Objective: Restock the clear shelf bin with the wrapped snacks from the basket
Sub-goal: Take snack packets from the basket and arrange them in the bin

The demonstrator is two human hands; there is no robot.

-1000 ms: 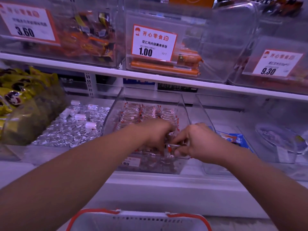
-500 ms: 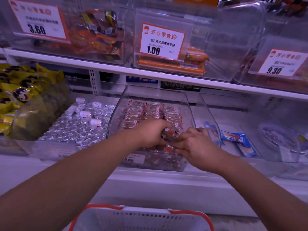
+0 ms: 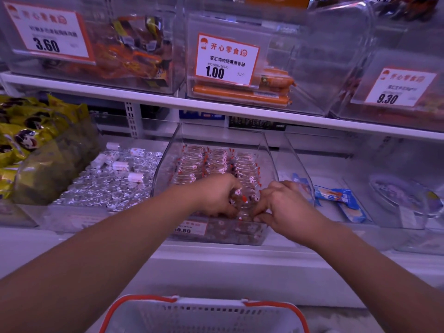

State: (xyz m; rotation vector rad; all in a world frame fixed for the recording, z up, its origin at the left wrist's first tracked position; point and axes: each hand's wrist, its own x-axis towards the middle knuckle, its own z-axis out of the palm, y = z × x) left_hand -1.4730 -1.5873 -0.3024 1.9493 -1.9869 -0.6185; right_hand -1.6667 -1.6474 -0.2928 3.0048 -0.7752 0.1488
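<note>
- The basket (image 3: 204,313), white with a red rim, sits at the bottom edge of the view, below both forearms; what lies inside it cannot be made out.
- Both hands reach over the front wall of the clear shelf bin (image 3: 216,234), which stands on the lower shelf with an orange price label on its front.
- The left hand (image 3: 217,195) has its fingers curled down around wrapped snacks (image 3: 243,200) at the front of the bin.
- The right hand (image 3: 280,203) is just beside it, fingertips pinching the same cluster of wrappers from the right side.
- Between the two hands a few clear wrappers with red and white marks show, touching both.
- Behind the hands, more of these snacks lie in neat rows that fill the bin toward its back wall.
- Left of the bin lies a spread of silver foil candies (image 3: 108,186); to the right, blue packets (image 3: 341,200) lie in a neighbouring bin.
- On the upper shelf, price cards (image 3: 225,60) hang on further clear bins.
</note>
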